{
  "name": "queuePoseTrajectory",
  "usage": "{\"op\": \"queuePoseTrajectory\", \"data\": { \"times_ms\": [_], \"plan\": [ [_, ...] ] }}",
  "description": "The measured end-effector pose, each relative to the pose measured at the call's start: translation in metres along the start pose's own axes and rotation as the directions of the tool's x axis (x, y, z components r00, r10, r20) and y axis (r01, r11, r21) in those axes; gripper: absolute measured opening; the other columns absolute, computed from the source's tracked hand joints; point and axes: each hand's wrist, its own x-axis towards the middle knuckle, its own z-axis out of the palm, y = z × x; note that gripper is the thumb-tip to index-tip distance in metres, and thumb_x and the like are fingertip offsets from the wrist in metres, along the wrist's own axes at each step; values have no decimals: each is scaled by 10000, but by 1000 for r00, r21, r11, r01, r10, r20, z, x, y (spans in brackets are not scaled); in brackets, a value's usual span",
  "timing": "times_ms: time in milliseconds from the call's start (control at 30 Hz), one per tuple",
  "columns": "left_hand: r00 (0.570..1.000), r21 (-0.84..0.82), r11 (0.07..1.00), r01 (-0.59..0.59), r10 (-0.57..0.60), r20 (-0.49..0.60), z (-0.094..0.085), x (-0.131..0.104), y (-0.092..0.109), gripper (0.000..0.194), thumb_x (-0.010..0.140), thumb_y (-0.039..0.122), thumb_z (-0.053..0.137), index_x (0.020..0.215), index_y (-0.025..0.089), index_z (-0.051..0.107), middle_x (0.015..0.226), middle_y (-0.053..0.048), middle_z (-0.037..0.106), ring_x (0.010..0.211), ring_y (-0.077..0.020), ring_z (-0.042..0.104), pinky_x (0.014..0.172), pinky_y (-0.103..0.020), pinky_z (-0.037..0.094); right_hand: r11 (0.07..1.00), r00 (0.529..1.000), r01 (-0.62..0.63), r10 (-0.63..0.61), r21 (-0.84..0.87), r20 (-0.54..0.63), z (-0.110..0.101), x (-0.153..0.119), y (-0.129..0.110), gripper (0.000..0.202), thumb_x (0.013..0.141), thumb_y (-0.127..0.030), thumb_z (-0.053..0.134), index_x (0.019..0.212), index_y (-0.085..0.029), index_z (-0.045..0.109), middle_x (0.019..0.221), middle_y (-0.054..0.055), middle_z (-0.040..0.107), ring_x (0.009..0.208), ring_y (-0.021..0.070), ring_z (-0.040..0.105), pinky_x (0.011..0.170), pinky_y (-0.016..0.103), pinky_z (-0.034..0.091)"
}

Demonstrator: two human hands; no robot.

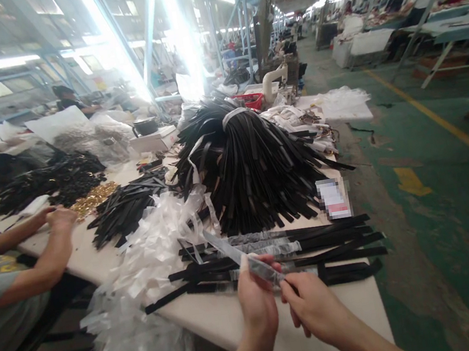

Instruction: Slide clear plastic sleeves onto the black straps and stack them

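Observation:
My left hand (257, 293) is closed around a translucent plastic strip (225, 249), which sticks out up and to the left past the thumb. My right hand (310, 300) pinches the strip's lower end near the left palm. Beneath and beyond both hands, several flat bundles of black straps (344, 248) lie across the table, some wrapped in clear plastic. A big heap of black straps (255, 166), tied with a pale band at its top, stands behind them.
White plastic strips (158, 229) pile up at the left and hang over the table edge (214, 327). At far left a person's hands (61, 218) work beside gold pieces (96, 198). A phone-like card (334, 198) lies right of the heap.

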Motion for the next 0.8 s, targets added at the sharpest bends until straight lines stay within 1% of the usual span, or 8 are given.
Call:
{"op": "queuePoseTrajectory", "data": {
  "times_ms": [133,233,300,400,533,600,700,800],
  "plan": [
    [996,160,987,32,-45,76,0,4,3,344,826,476,722,859,139,661,809,-85,721,672,-190,681,599,-271,526,998,1000,-3,1,63,23,-4,0,-3,382,1015,-371,331,778,-185,566,484,-2,620,313,124,549,305,167,336],
    [987,248,965,91,-120,108,4,3,5,435,864,569,646,777,143,637,723,-81,689,606,-180,643,505,-241,462,990,993,109,-113,94,41,-9,-5,-10,380,1014,-379,374,746,-181,556,577,24,679,412,128,625,398,174,442],
    [996,189,982,13,-29,83,7,3,7,416,855,555,671,749,158,605,698,-56,673,619,-172,636,578,-261,501,983,984,154,-161,97,70,-11,-10,-12,359,1009,-361,401,757,-177,577,600,23,692,448,123,639,443,172,471],
    [993,143,983,-112,107,48,10,1,8,377,846,514,700,747,166,595,701,-39,671,641,-169,640,677,-295,534,986,984,88,-108,141,141,-9,-14,-10,361,1018,-361,362,804,-180,591,519,-3,643,361,112,559,352,161,387],
    [999,250,968,19,-31,43,7,-7,0,402,866,536,669,794,142,643,729,-90,702,656,-189,668,624,-280,530,976,986,68,-97,205,135,0,-11,0,423,1029,-392,327,714,-187,522,472,-14,579,306,92,470,299,154,313],
    [995,187,978,96,-97,-2,4,-6,1,380,843,524,700,843,150,631,759,-91,715,638,-193,677,575,-275,527,977,988,75,-99,200,115,2,-8,4,405,1026,-395,344,731,-185,525,488,-22,572,304,84,448,300,156,314],
    [997,97,993,69,-65,-50,4,-4,7,365,811,497,738,929,180,602,777,-65,722,612,-201,685,457,-231,470,975,982,56,-92,217,163,1,-8,7,322,1022,-404,374,889,-185,569,536,-39,586,312,93,442,309,173,327],
    [996,150,985,85,-82,-27,6,-11,4,394,801,528,737,890,165,612,750,-79,718,599,-204,684,399,-197,410,969,981,140,-163,202,102,-1,-8,3,363,1034,-421,376,816,-192,555,555,-24,580,404,107,499,406,195,390]
  ]
}}
